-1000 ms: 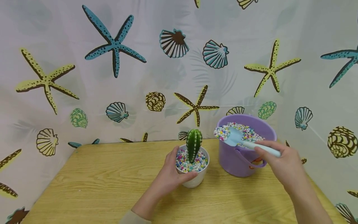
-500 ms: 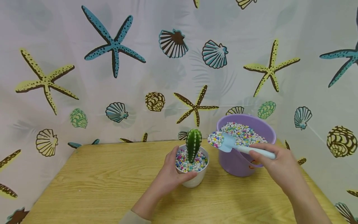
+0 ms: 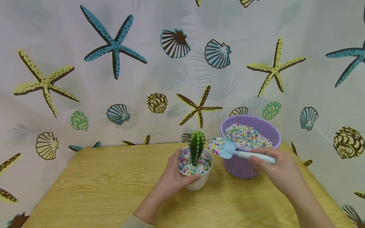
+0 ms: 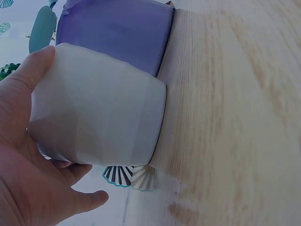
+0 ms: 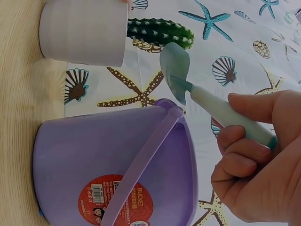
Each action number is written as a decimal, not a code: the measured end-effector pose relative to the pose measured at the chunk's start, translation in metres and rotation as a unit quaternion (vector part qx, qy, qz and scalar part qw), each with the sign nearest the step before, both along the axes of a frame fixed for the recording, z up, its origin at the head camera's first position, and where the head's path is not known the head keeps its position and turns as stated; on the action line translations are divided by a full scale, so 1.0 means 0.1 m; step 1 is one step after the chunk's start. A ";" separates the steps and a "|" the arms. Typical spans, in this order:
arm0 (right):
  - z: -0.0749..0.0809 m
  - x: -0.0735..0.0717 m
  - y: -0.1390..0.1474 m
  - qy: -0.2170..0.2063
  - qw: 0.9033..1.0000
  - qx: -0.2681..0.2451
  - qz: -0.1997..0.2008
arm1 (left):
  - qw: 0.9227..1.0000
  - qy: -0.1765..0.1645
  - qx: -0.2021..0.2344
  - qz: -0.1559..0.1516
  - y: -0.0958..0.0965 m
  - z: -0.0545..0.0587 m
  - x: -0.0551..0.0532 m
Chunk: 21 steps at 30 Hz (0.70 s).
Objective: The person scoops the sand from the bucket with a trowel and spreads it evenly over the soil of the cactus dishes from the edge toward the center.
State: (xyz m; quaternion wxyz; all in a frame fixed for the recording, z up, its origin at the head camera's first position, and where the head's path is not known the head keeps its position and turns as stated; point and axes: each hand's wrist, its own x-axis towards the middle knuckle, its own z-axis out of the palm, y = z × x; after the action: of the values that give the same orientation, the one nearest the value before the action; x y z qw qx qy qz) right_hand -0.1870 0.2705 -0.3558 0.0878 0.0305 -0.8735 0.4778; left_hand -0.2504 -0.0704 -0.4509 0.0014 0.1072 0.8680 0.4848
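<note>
My right hand (image 3: 280,169) grips the pale handle of a light blue toy shovel (image 3: 229,148). Multicoloured pellets (image 3: 215,145) fill the shovel's blade, which hovers between the bucket's near-left rim and the cactus. A green cactus (image 3: 196,147) stands upright in a white flowerpot (image 3: 199,183) whose top is covered with similar pellets. Around the pot's left side curves my left hand (image 3: 174,177), thumb at the near side and fingers at the far-left rim; the left wrist view shows the hand against the pot's wall (image 4: 99,108). The purple bucket (image 3: 242,167) holds many more pellets.
Both pot and bucket stand on a wooden table (image 3: 108,183), the bucket to the right and slightly farther back. A curtain (image 3: 137,79) printed with starfish and shells hangs behind and along the sides. The bucket's handle (image 5: 141,169) hangs down across its outer wall.
My right hand has carried the loaded shovel left from above the bucket, past its rim and closer to the cactus. The left hand and the pot have stayed in place.
</note>
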 end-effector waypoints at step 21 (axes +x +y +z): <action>-0.05 -0.01 -0.13 -0.025 0.998 0.063 -0.013 | 1.000 0.005 0.007 -0.005 -0.01 0.00 0.00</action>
State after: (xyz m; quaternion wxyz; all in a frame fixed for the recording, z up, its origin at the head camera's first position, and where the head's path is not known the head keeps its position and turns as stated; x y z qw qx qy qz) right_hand -0.1875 0.2573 -0.3610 0.0698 0.0124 -0.9043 0.4210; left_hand -0.2499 -0.0718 -0.4513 -0.0015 0.1138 0.8639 0.4907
